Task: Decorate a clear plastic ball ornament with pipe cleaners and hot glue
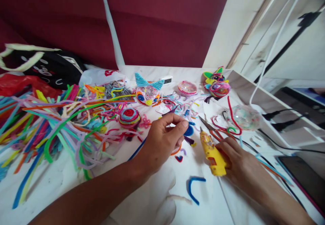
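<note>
My left hand (162,138) is closed in a pinch over the middle of the white table (152,204), holding a small blue coiled pipe-cleaner disc (189,130) with a dark purple bit below it. My right hand (237,162) is wrapped round a yellow glue gun (212,152), whose nozzle points up and away, close to the blue disc. Scissors with red handles (212,128) lie just beyond the gun. A curved blue pipe-cleaner piece (193,187) lies on the table near me.
A big heap of coloured pipe cleaners (50,126) covers the left. A striped ball (129,117), a cat-eared figure (148,91), a pink bowl (187,87), a colourful figure (217,84) and a clear ball (245,117) stand beyond. A black bag (48,65) and cables (284,126) flank them.
</note>
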